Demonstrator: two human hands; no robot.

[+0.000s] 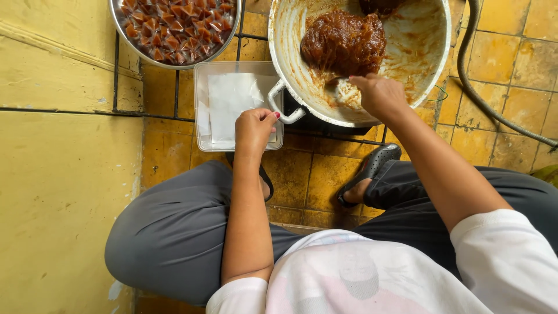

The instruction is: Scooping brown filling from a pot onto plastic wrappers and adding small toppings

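Our hands at the pot of brown paste

Our left hand [254, 129] grips the pot [427, 55] by its handle [281, 103]; our right hand [378, 93] reaches inside, fingers curled at the brown paste [343, 40], hold unclear. A tray of white sheets [232, 102] sits just beside on the tiled floor [302, 174].

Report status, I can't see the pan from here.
Left hand gripping pan handle. Right hand scooping brown paste in pan. Nothing in the way.

Worn yellow-orange square floor tiles [325, 174] with dark grout run under everything, a pale yellow painted concrete ledge [58, 174] borders them at left, a grey hose [494, 110] curves at right
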